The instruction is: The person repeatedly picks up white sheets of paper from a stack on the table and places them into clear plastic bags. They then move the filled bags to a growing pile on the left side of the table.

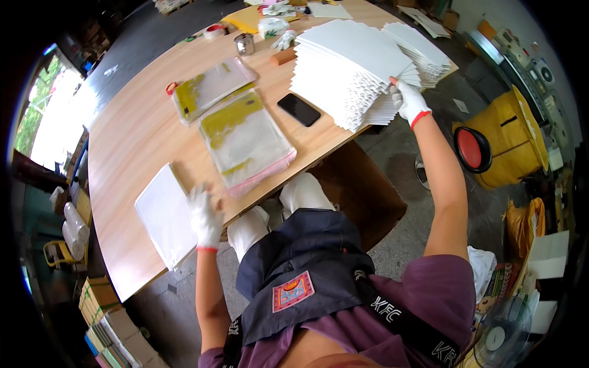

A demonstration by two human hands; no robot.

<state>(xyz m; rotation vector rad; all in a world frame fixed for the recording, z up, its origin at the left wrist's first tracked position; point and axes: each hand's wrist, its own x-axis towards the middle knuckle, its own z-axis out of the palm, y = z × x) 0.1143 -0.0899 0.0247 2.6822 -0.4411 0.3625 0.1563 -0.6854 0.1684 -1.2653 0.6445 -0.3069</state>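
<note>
My right hand [410,103], in a white glove with a red cuff and bare fingertips, pinches the near-right corner of a white sheet in a tall, fanned stack of white sheets [350,55]. My left hand [205,218], gloved the same way and slightly blurred, is at the right edge of a small white pile [162,214], its fingers apart. Whether it touches the pile I cannot tell. Between the hands lie two packs of clear plastic sleeves, a near one [248,141] and a far one [215,89], both showing yellow-green patches.
A black phone [299,110] lies beside the tall stack. A metal cup [244,44], tape roll [215,30] and loose glove [284,40] sit farther back. Below the table's near edge is an open cardboard box [362,190]. A yellow bag [509,135] stands on the right.
</note>
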